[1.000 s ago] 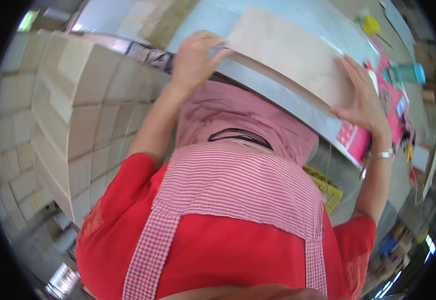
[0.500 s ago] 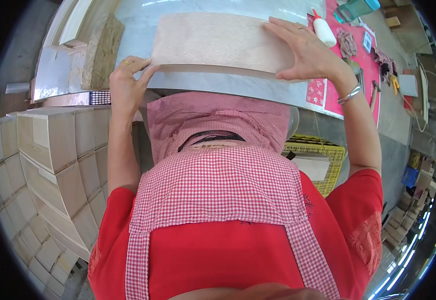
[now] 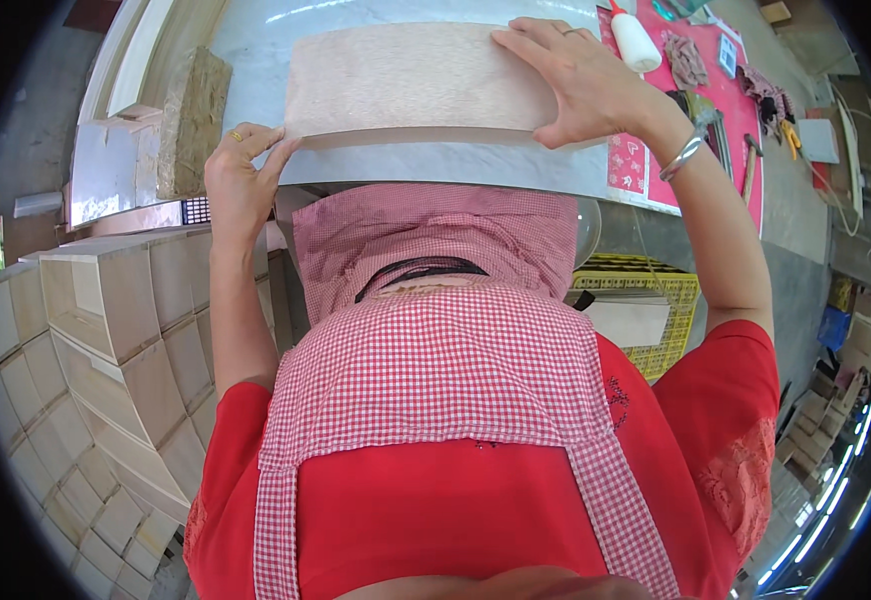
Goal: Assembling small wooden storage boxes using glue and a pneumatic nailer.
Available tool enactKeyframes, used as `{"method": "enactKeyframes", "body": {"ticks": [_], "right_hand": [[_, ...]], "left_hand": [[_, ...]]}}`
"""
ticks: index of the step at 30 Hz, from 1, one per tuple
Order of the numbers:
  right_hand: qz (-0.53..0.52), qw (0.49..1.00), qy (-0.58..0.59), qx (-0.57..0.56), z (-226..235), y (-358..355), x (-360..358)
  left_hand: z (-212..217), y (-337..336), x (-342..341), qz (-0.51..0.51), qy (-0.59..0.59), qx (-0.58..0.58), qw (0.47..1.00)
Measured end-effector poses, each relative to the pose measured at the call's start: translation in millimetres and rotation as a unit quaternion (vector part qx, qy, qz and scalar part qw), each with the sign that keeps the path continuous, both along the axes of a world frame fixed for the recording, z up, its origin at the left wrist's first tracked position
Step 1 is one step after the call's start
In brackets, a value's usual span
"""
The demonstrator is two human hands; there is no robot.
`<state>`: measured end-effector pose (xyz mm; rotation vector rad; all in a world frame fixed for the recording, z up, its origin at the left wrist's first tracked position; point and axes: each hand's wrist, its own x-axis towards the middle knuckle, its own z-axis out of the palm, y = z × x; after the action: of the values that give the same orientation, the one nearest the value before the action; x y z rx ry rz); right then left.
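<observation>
A thin, pale wooden board (image 3: pixel 406 80) lies across the near part of the grey-white tabletop (image 3: pixel 456 165), its near edge raised a little with shadow beneath. My left hand (image 3: pixel 241 170) pinches the board's near left corner between thumb and fingers. My right hand (image 3: pixel 596 85) spans the right end, fingers at the far edge and thumb at the near edge, gripping it across its width. A white glue bottle (image 3: pixel 636 42) with a red tip lies just beyond my right hand. The board's underside is hidden.
A rough brown block (image 3: pixel 194 125) stands left of the board. Stacked wooden boxes (image 3: pixel 146 330) rise at my left. On the right, a pink cloth (image 3: pixel 664 185) bears rags and a hammer (image 3: pixel 751 165). A yellow crate (image 3: pixel 691 290) holding flat boards sits below the table.
The view has shifted slightly. The board and both hands appear a little further left, and the grip on the board looks the same.
</observation>
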<state>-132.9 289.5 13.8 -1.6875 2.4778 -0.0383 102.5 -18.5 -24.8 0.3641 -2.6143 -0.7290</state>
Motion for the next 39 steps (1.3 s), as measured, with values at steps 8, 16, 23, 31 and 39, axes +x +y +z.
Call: {"method": "enactKeyframes", "body": {"ticks": [8, 16, 23, 31, 39], "right_hand": [[0.022, 0.973, 0.076, -0.218, 2, 32, 8], [-0.239, 0.925, -0.050, -0.291, -20, 100, 61], [-0.294, 0.916, -0.082, -0.260, -29, 92, 79], [-0.284, 0.920, -0.039, -0.268, -34, 90, 72], [-0.233, 0.923, -0.042, -0.304, -46, 88, 65]], "left_hand": [[-3, -3, 1, -0.010, -0.002, -0.020, 1.000], [4, -5, 6, -0.024, -0.014, -0.021, 0.999], [10, -5, 7, -0.028, -0.041, -0.063, 0.997], [18, -1, 2, -0.030, -0.060, -0.095, 0.993], [4, -23, 13, -0.071, -0.034, -0.125, 0.989]]}}
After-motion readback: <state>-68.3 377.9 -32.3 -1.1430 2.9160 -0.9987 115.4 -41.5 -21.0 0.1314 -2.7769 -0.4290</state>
